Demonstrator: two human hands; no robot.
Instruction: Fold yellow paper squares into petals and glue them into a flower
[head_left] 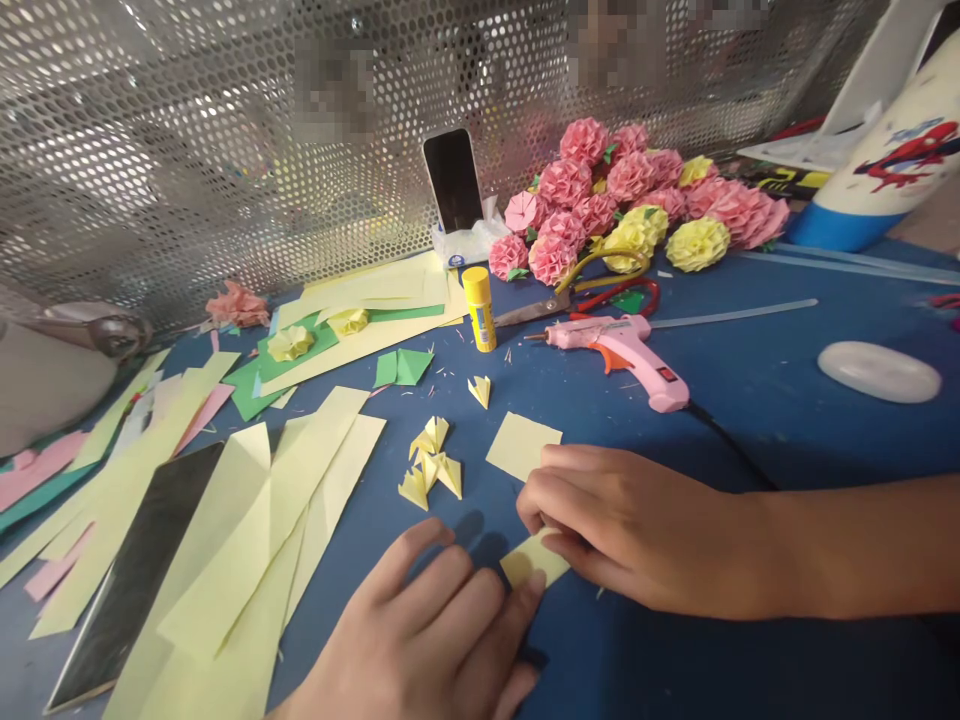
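A small pale yellow piece of paper [530, 560] lies on the blue table between my two hands. My left hand [442, 630], fingers bent, presses a fingertip onto its lower edge. Over its right end, my right hand [615, 520] has thumb and fingers closed on the paper, hiding part of it. Just behind my right fingers lies a flat yellow paper square [523, 445]. Several small folded yellow paper pieces [433, 468] sit clustered beyond my left hand, and a single folded piece [480, 391] lies farther back.
Yellow paper strips [247, 560] and a dark flat slab [142, 570] cover the left. Behind stand a glue stick [480, 310], scissors [547, 308] and a phone [453, 180]. A pink glue gun [630, 355], paper flowers [592, 200] and a white oval object [877, 371] lie rightward.
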